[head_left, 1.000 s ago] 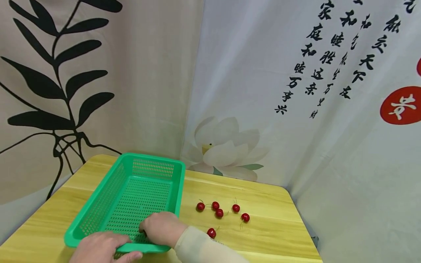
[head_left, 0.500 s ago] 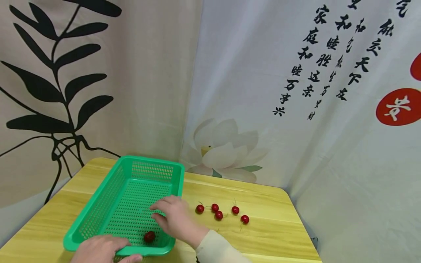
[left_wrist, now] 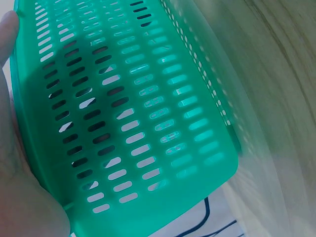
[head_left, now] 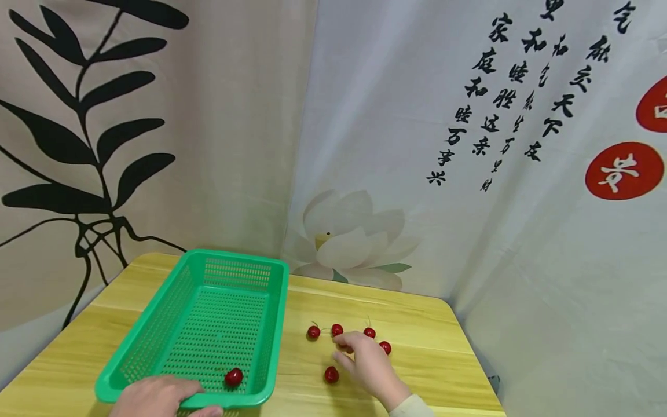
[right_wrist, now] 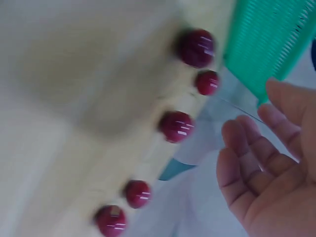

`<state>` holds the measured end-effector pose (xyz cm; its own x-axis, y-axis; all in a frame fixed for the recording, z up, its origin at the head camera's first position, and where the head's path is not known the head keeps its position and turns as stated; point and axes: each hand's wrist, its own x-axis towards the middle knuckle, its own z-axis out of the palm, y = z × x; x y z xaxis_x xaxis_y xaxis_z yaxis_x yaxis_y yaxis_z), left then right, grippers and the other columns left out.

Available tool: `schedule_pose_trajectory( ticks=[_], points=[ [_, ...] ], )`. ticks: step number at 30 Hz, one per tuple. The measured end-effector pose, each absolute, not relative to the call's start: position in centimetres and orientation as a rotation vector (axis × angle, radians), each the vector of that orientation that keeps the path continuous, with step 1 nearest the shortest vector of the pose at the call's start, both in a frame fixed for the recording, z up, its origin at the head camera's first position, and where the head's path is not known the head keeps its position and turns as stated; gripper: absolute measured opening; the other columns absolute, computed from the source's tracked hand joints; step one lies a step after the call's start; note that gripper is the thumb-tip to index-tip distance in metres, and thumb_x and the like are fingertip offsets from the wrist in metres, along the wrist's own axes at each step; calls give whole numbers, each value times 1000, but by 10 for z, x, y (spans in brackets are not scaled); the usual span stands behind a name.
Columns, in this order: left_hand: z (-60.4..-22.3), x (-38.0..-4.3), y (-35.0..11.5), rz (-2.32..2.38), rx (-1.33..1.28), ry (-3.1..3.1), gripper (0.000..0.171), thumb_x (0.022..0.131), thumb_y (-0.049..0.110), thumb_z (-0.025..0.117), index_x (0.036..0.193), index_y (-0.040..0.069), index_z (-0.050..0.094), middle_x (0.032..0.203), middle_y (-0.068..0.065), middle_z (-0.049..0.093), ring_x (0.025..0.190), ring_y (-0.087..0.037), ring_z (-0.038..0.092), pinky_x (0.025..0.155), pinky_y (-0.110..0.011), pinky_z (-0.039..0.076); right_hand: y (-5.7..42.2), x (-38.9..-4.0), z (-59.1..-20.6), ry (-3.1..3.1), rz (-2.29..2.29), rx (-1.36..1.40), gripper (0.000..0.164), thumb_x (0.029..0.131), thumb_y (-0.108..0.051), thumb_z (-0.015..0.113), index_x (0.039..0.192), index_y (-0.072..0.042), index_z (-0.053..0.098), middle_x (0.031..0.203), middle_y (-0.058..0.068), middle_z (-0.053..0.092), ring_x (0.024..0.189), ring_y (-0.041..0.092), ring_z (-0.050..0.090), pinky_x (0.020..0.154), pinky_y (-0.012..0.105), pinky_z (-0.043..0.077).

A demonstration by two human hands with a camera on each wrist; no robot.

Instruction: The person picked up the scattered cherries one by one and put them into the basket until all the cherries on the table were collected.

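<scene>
A green perforated plastic basket [head_left: 241,399] stands on the left of the table. Over its near rim my left hand [head_left: 156,397] grips, fingers inside and thumb outside; the left wrist view shows the slotted end wall [left_wrist: 148,217] beside that hand. One dark red cherry [head_left: 233,377] lies inside near the front. My right hand [head_left: 370,365] is over the loose cherries, fingers parted and holding nothing, and it hides part of one cherry. Just left of its thumb lies a single cherry [head_left: 331,375]. In the right wrist view, several cherries [right_wrist: 177,126] lie beside the bent, parted fingers.
The wooden table [head_left: 438,370] carries more cherries, among them one at the left [head_left: 313,332] and one at the right [head_left: 385,347]. Behind the table hangs a printed curtain [head_left: 250,145] with a plant, a lotus and black characters.
My right hand has let go of a cherry in the basket, risen out over the rim and moved right to the loose cherries. The left hand keeps its grip on the rim.
</scene>
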<state>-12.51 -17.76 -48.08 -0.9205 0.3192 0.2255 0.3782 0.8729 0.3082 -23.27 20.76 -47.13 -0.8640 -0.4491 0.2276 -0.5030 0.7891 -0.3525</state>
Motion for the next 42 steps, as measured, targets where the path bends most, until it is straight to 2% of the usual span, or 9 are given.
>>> schedule_pose_trajectory(
  ticks=[4,13,16,21,25,29,36,42],
  points=[
    [-479,-127,-178,-505,-527,-2901,41,86,75,52,62,41,46,56,23,38,53,2,37,48,-27,35,216,-228,-489,-2921,571,775,31,90,-33,73,116,-16,70,113,-2,67,83,6,61,68,29,55],
    [-478,-137,-175,-483,-492,-2869,42,81,77,56,74,37,65,64,25,53,55,3,48,47,-30,42,214,-219,-504,-2901,520,817,32,88,-33,76,114,-16,71,110,-2,66,83,7,60,67,29,54],
    [-478,-142,-172,-467,-486,-2848,43,81,77,56,72,36,65,61,23,54,52,2,47,45,-29,41,214,-218,-508,-2884,497,830,32,86,-35,77,113,-17,71,107,-5,66,81,3,58,66,30,53],
    [-478,-152,-166,-462,-439,-2856,47,78,82,52,76,37,67,67,23,59,57,0,54,49,-31,45,216,-217,-513,-2857,468,851,32,84,-33,79,111,-17,72,104,-7,66,80,1,55,65,30,52],
    [-480,-157,-162,-466,-420,-2827,46,77,82,53,68,38,60,66,21,59,58,-5,56,50,-32,45,216,-218,-515,-2870,468,846,32,84,-32,79,112,-18,72,103,-8,66,76,0,53,63,28,50],
    [-483,-158,-162,-443,-410,-2791,48,77,81,56,74,35,67,73,16,67,65,-11,62,53,-36,49,213,-219,-516,-2872,487,858,33,84,-30,80,112,-17,72,102,-7,66,75,-1,53,63,27,50],
    [-486,-155,-161,-445,-371,-2822,49,75,84,53,68,37,59,63,21,56,56,-5,53,50,-32,44,208,-221,-518,-2883,467,912,34,84,-25,80,115,-13,70,107,-4,67,92,5,59,76,32,55],
    [-486,-156,-162,-457,-399,-2808,52,75,84,53,76,35,69,68,19,62,60,-5,57,52,-31,46,206,-224,-518,-2928,491,916,34,84,-23,79,115,-13,69,107,-5,68,95,6,59,80,34,54]
  ],
)
